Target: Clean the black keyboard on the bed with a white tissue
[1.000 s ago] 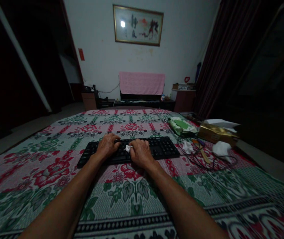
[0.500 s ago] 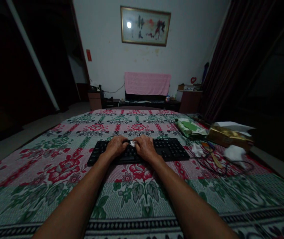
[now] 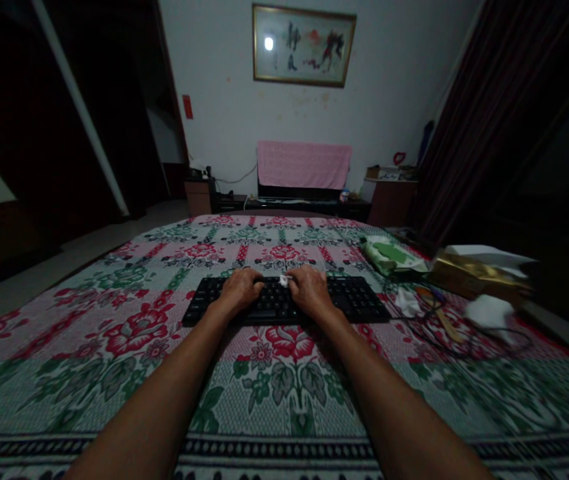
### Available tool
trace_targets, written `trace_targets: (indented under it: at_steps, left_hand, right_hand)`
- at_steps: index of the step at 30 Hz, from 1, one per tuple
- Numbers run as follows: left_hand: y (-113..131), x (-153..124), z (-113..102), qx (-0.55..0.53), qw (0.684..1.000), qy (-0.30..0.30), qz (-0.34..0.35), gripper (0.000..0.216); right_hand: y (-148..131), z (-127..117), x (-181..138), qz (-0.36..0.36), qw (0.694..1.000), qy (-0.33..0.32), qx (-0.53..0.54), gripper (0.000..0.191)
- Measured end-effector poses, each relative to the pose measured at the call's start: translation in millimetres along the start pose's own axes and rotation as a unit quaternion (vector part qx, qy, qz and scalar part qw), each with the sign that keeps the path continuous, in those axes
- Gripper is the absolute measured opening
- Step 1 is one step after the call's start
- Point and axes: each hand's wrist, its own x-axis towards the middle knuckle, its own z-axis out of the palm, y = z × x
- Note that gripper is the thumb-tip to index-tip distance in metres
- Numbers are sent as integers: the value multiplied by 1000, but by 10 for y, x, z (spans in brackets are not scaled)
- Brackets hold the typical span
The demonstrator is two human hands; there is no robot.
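The right hand (image 3: 310,289) has shifted rightward along the black keyboard (image 3: 272,309), pinching a white scrap (image 3: 283,281); the left hand (image 3: 240,291) hides its fingertips, its grip impossible to tell. The keyboard lies on floral cloth (image 3: 137,331); beyond the pale wall (image 3: 304,117), a curtain (image 3: 489,127) fades into darkness.

You were in a home, in a dimly lit room furnished for everyday living. A flowered cloth (image 3: 137,330) in red, green and white covered the broad surface before you. On the pale wall (image 3: 224,53) facing you hung a gilt-framed picture (image 3: 303,47), and below it a pink towel (image 3: 304,165) was draped above low dark furniture. A long dark curtain (image 3: 494,127) hung on your right, with small cupboards (image 3: 392,203) standing along the wall.
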Motion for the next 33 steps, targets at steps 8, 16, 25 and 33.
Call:
trace_targets:
  at_steps: [8, 16, 25, 33]
  left_hand:
    - [-23, 5, 28, 9, 1000, 0, -2, 30]
    - [-4, -2, 2, 13, 1000, -11, -3, 31]
    - [11, 9, -6, 19, 1000, -20, -13, 30]
    - [27, 10, -29, 34, 998, -45, -26, 35]
  right_hand:
    - [-193, 100, 36, -42, 999, -16, -21, 23]
    - [35, 24, 83, 22, 999, -25, -8, 25]
    - [39, 63, 118, 31, 999, -5, -18, 27]
    - [-26, -20, 99, -10, 997, -56, -56, 29]
